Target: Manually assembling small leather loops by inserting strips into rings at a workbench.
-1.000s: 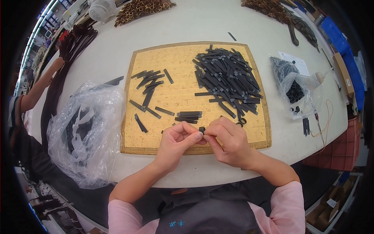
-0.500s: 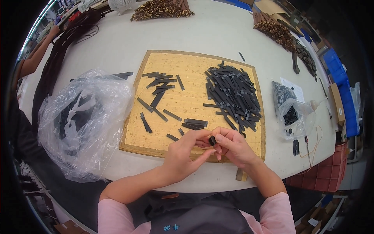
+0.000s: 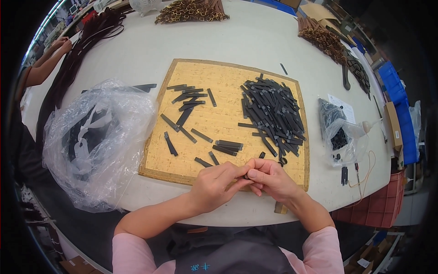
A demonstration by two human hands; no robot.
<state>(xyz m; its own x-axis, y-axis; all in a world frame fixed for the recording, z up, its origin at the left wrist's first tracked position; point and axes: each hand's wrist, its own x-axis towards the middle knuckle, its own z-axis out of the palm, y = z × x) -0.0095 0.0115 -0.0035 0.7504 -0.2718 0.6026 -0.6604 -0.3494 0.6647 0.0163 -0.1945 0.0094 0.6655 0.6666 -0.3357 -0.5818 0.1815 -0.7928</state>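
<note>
Over the front edge of a yellow board [image 3: 219, 114], my left hand [image 3: 214, 186] and my right hand [image 3: 273, 181] meet, fingers pinched together. Between their fingertips is a small black strip loop [image 3: 247, 176], mostly covered by the fingers. Just beyond my right hand, small black rings [image 3: 283, 161] lie on the board, with another ring [image 3: 262, 155] a little to their left. A big heap of short black strips [image 3: 273, 112] covers the board's right side. Several loose strips [image 3: 185, 102] are scattered on its left, and a small stack of strips [image 3: 228, 146] lies ahead of my left hand.
A clear plastic bag [image 3: 98, 150] with dark contents sits left of the board. At right are a bag of black pieces [image 3: 335, 123], a white-tipped bottle [image 3: 366, 126] and a thin tool [image 3: 357, 176]. Strap bundles with buckles [image 3: 191, 11] lie far back. A co-worker's hands [image 3: 64, 44] show at far left.
My hands have lowered slightly toward me and closed more tightly round the black loop. Rings beyond my right hand are now uncovered. The co-worker's hands have come into view.
</note>
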